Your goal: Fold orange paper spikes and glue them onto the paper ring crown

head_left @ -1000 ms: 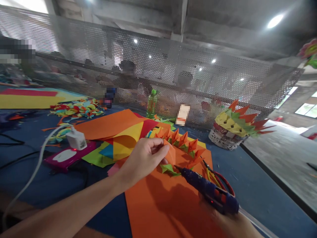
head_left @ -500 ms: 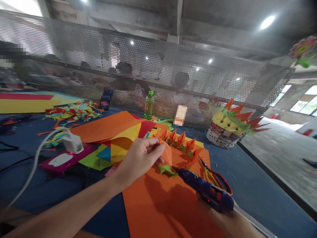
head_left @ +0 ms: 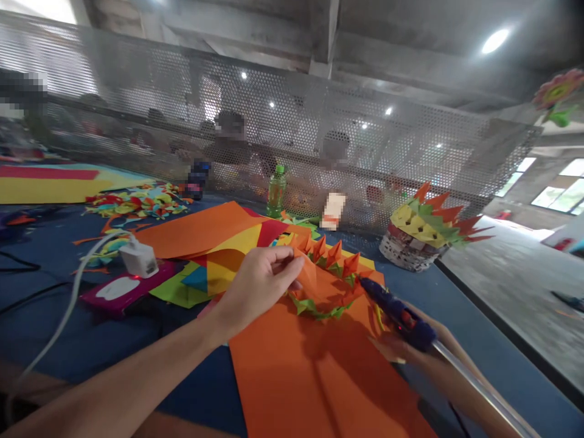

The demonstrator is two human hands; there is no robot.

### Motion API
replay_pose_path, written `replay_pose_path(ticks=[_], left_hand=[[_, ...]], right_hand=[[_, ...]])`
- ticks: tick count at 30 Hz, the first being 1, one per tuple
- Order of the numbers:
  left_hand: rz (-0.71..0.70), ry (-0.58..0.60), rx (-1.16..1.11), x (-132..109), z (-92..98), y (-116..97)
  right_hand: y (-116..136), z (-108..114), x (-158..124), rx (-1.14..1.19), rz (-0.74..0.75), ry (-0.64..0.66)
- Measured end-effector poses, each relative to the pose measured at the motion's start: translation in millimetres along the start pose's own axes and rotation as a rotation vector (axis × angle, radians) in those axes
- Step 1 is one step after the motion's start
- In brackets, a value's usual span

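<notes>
2 hands: both work over the orange sheet (head_left: 319, 377) on the blue bench (head_left: 460, 316); no other hand is near them.
Left hand (head_left: 260, 285): the grip is closed to a pinch, with thumb and fingertips on an orange flap (head_left: 308, 272) at the left edge of the paper ring.
Paper ring (head_left: 333, 277): folded orange and green points joined in a loop. It lies on the far end of the sheet, between the 2 hands.
Right hand (head_left: 404, 350): the grip is wrapped round the handle of the blue glue gun (head_left: 399, 311); the trigger finger cannot be made out.
Gun axis: it runs from near right to far left. A clear glue stick (head_left: 479, 392) trails from the back toward the near right.
Nozzle: at the right edge of the ring; contact cannot be told.
Key relation: the pinched flap lies left of the nozzle, across the width of the ring, and the nozzle points roughly toward it. The left hand is on the flap; the right hand is apart from it.
Left of sheet: loose coloured sheets (head_left: 219, 243), and a pink phone (head_left: 121, 292) with a white charger (head_left: 139, 258) on it.
Far side: a green bottle (head_left: 277, 191) and a basket (head_left: 408, 254) of paper points stand by the mesh screen (head_left: 365, 140).
</notes>
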State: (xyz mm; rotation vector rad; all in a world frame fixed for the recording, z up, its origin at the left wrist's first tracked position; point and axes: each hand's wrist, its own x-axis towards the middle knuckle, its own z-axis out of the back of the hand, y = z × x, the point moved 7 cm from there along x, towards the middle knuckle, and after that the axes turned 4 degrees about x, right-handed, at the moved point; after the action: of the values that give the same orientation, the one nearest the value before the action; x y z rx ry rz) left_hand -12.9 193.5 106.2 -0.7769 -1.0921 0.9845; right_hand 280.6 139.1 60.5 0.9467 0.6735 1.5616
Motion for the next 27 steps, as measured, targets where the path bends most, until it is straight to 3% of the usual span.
replay_pose_path(ticks=[5,11,17,22,27], left_hand=[[-0.010,0.006,-0.005,1.3,2.0,0.9],[-0.012,-0.007,-0.020,-0.4,4.2,-2.1],[-0.035,-0.009,-0.057,0.2,3.7,0.0],[-0.051,-0.005,-0.053,-0.7,2.7,-5.9],[-0.061,0.029,-0.051,-1.1,0.8,-9.7]], right_hand=[[-20.4,58.4,4.7,-0.161,-0.018,-0.034],[-53.6,126.0,-16.3,-0.371,-0.059,-0.050],[-99.2,179.9,-31.2,-0.491,-0.101,-0.130],[-127.2,210.3,-40.0,-0.504,-0.087,-0.210],[-148.1,218.2,-38.9,-0.497,-0.077,-0.225]])
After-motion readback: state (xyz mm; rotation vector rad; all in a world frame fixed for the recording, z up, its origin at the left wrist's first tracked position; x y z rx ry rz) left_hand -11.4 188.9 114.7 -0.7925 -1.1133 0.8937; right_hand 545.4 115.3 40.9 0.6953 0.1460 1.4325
